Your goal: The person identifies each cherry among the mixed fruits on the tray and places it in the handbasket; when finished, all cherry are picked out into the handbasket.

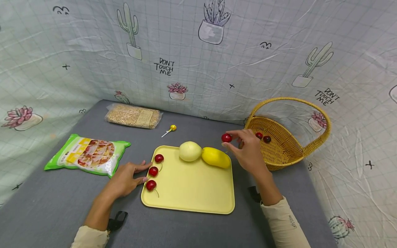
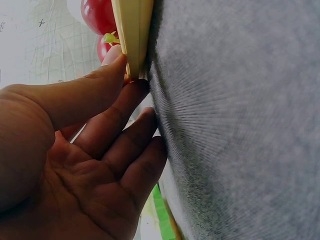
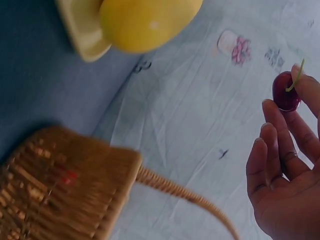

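Between thumb and fingertips my right hand (image 1: 249,150) pinches a dark red cherry (image 1: 226,137), held up between the tray and the wicker basket (image 1: 279,162). Its green stem shows in the right wrist view, where the cherry (image 3: 286,92) sits at the fingertips. My left hand (image 1: 125,179) grips the left rim of the yellow tray (image 1: 192,193), thumb on top and fingers against the side in the left wrist view. Three cherries (image 1: 153,171) lie in a column along that rim. At the tray's back sit a pale round fruit (image 1: 190,151) and a yellow oblong fruit (image 1: 216,157).
Two dark cherries (image 1: 266,139) lie inside the basket, whose tall handle (image 1: 288,99) arches over it. A green food bag (image 1: 90,155) is at the left. Farther back are a clear bag of grains (image 1: 133,116) and a yellow lollipop (image 1: 172,127), before a printed cloth backdrop.
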Motion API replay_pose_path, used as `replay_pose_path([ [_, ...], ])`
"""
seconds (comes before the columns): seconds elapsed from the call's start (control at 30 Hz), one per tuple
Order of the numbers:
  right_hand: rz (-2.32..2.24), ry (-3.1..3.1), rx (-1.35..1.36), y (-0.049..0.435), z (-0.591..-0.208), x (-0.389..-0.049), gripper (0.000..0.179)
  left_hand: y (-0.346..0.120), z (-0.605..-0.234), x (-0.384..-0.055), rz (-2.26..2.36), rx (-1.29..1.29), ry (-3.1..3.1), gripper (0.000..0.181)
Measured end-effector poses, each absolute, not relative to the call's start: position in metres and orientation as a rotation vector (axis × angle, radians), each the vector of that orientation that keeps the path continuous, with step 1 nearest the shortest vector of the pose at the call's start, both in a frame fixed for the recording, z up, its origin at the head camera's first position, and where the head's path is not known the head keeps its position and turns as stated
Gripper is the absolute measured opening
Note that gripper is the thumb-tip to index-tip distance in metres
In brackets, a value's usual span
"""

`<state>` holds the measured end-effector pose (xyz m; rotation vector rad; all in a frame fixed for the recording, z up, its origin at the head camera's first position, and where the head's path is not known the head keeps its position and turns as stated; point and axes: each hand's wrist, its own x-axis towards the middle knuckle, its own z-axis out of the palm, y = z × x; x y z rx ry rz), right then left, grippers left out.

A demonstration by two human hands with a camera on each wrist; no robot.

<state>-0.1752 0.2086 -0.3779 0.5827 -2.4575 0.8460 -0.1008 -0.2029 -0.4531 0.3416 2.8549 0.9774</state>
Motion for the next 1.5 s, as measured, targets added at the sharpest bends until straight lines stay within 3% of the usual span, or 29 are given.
replay_pose_path([
  [1.0, 1.011, -2.480, 0.056, 0.300, -0.405, -0.220, 0.037, -0.202, -0.454, -0.101, 0.973, 0.348, 2.864, 0.053],
  [1.5, 0.951, -2.575, 0.000, 0.329, -0.422, -0.245, 0.040, -0.201, -0.453, -0.100, 0.965, 0.352, 2.869, 0.053],
])
